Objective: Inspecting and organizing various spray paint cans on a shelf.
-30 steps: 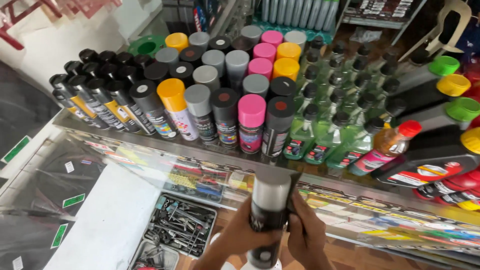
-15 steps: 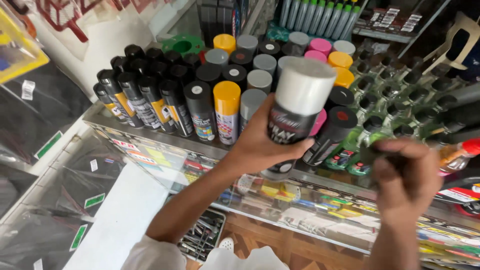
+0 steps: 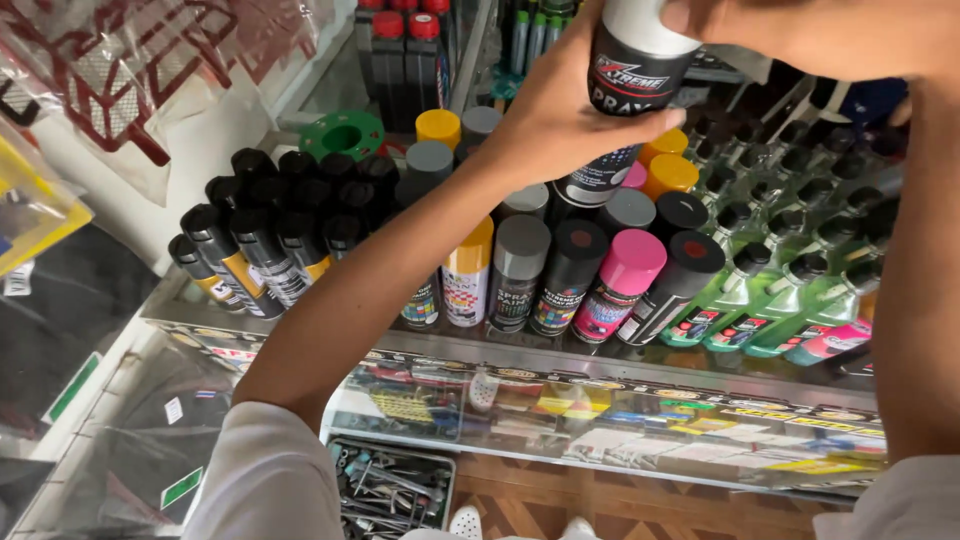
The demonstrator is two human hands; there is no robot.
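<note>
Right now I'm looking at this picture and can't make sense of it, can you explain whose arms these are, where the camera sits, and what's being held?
The single view comes from a camera worn on a person's head, looking down, so both arms are that person's own. The left hand grips a black spray can with a white cap, raised above a glass counter. The right hand rests on the can's cap. Below stand rows of spray cans with black, grey, yellow and pink caps, and green bottles to the right. A tray of small tools lies under the counter.
</note>
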